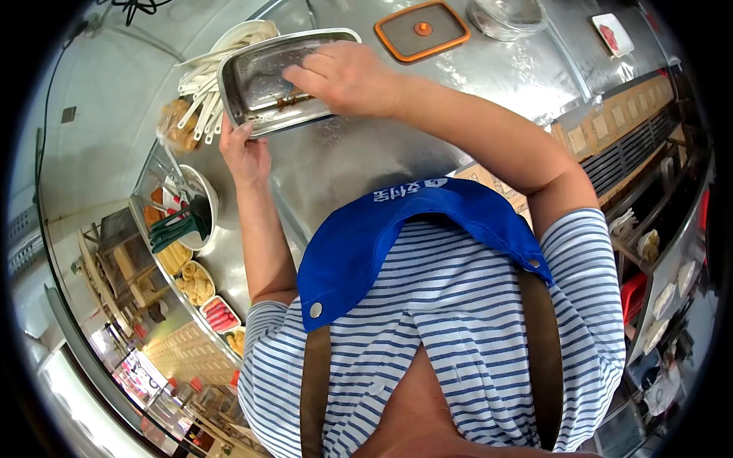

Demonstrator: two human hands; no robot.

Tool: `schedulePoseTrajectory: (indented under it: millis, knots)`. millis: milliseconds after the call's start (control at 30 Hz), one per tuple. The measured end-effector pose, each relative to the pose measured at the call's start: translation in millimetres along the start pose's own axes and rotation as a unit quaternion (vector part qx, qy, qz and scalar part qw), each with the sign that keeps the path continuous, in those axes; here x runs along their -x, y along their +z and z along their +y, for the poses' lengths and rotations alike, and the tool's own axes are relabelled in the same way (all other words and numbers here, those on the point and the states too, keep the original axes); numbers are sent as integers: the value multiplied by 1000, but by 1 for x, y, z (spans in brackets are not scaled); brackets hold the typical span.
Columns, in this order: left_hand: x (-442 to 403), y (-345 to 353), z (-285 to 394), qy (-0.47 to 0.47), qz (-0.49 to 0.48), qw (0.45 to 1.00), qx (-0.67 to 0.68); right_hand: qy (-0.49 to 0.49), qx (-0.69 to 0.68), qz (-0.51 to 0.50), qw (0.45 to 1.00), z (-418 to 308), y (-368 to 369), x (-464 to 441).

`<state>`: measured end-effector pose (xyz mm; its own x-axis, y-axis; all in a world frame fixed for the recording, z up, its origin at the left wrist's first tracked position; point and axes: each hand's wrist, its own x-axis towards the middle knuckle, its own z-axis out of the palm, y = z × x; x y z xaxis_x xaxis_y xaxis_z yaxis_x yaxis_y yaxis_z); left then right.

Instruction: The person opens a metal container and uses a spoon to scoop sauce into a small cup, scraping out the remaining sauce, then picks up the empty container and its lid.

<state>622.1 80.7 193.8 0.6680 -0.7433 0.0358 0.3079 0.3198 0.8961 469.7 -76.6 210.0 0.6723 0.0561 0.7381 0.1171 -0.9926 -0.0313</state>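
Note:
A rectangular stainless steel tray (pixel 294 124) is tilted up at the far left of the metal counter. Its inside is wet, with brown bits on the bottom. My left hand (pixel 246 155) grips the tray by its near left corner, thumb over the rim. Inside the tray's right half, my right hand (pixel 353 79) is closed with its fingers bent down toward the bottom. Whatever those fingers hold, if anything, is hidden beneath them.
White long-handled utensils (pixel 205 95) lie left of the tray. An orange-rimmed lid (pixel 422 30) and a glass bowl (pixel 508 17) sit behind on the counter (pixel 366 156). Along the left edge stand a white bowl (pixel 211 191) and several food dishes. A small white dish (pixel 624 37) is far right.

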Motion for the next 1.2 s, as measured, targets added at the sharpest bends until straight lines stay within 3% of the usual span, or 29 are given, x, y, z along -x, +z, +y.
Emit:
schedulePoseTrajectory:
  millis: [67,167,300,367,433,533,633,733,900,1033,1200]
  knots:
    - [0,6,0,-7,13,1000,20,58,1,88,994,-8,3,-14]
    - [-3,1,4,-12,-7,999,29,2,-35,61,998,-18,19,-2]
    - [-2,-3,2,-18,-27,999,11,-9,-18,36,999,-12,8,0]
    - [-1,-4,1,-26,-30,999,-3,41,12,70,997,-7,2,-10]
    - [-4,-2,-1,-25,-47,998,17,32,14,101,994,-4,14,-9]
    - [-7,5,5,-12,-19,999,29,-16,0,52,999,-6,22,-4]
    - [-4,5,7,-24,-1,999,29,52,-6,36,998,-11,10,-9]
    - [-4,2,4,-35,-13,999,39,114,18,111,987,-18,-3,-22]
    - [-5,0,4,-33,-3,999,40,3,-19,24,1000,-29,-1,-3]
    - [-1,12,5,-27,-26,999,32,33,4,64,997,-7,6,-5]
    - [-7,6,2,-2,-27,1000,-3,-41,-39,2,998,5,13,10]
